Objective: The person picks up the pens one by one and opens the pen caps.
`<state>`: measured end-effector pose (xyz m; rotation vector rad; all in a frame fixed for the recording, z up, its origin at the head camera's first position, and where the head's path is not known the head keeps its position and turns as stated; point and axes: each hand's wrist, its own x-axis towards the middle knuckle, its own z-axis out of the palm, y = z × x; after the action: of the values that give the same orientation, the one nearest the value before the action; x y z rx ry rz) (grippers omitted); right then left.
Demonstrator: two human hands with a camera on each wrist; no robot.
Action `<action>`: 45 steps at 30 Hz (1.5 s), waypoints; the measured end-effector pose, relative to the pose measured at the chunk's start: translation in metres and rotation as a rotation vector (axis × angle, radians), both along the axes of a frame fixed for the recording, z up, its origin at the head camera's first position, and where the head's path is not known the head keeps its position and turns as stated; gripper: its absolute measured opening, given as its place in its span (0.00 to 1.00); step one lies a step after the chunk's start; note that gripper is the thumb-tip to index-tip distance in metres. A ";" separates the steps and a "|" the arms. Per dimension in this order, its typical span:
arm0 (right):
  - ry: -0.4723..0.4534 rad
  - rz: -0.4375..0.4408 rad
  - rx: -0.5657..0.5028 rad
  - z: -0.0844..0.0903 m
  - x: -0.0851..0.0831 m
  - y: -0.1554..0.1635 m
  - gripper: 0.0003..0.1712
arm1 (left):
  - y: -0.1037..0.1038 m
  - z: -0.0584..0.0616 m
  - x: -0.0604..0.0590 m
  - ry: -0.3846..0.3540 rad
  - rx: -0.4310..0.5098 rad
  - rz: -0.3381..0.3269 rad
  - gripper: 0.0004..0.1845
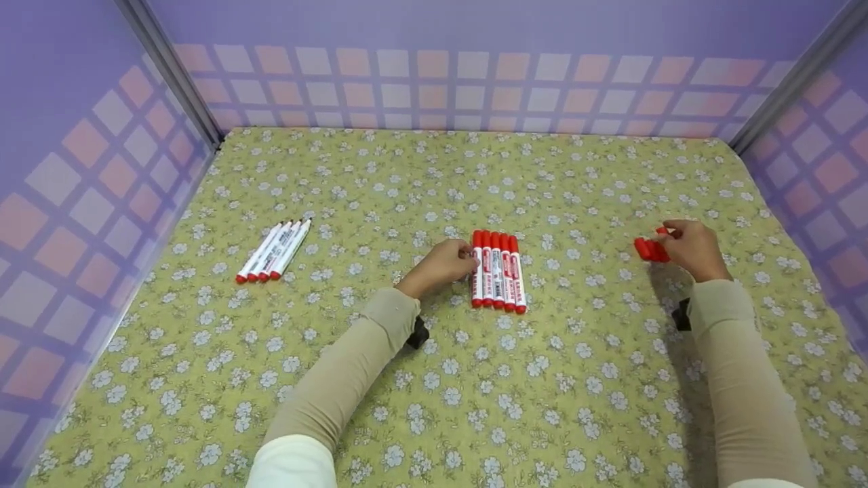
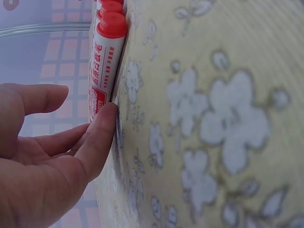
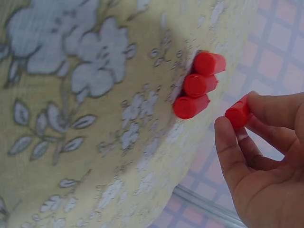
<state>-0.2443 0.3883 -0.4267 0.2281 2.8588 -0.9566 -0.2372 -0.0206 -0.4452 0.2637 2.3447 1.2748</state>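
In the head view a row of several capped whiteboard markers (image 1: 498, 274), white with red caps and red ends, lies side by side on the flowered cloth. My left hand (image 1: 444, 264) is at the row's left side. Its fingertips (image 2: 103, 116) touch the nearest marker (image 2: 105, 64) low down, with the thumb held apart from it. To the right, my right hand (image 1: 695, 247) pinches a red marker cap (image 3: 238, 113) between thumb and fingers. Beside that hand, three more red caps (image 3: 199, 84) lie in a row on the cloth, apart from the held one.
Several uncapped markers (image 1: 274, 251) lie side by side at the left, their dark tips pointing away from me. The flowered cloth (image 1: 407, 183) covers the table. Purple checked panels (image 1: 461, 81) stand along the back and both sides, with grey posts at the corners.
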 end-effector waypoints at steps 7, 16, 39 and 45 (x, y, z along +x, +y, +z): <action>-0.039 -0.010 0.013 -0.005 0.001 0.007 0.30 | 0.008 -0.003 0.000 0.003 0.008 0.071 0.15; -0.093 0.017 0.013 -0.009 0.003 0.011 0.30 | 0.014 -0.005 -0.002 -0.005 -0.016 0.114 0.10; -0.141 0.046 0.067 -0.013 0.003 0.012 0.31 | 0.018 -0.001 0.000 -0.007 0.016 0.119 0.07; -0.149 0.030 0.026 -0.009 0.004 0.009 0.33 | 0.017 -0.003 -0.001 -0.006 -0.001 0.133 0.05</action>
<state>-0.2405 0.3970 -0.4353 0.2466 2.7327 -0.8587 -0.2381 -0.0040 -0.4479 0.1040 2.3919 1.3329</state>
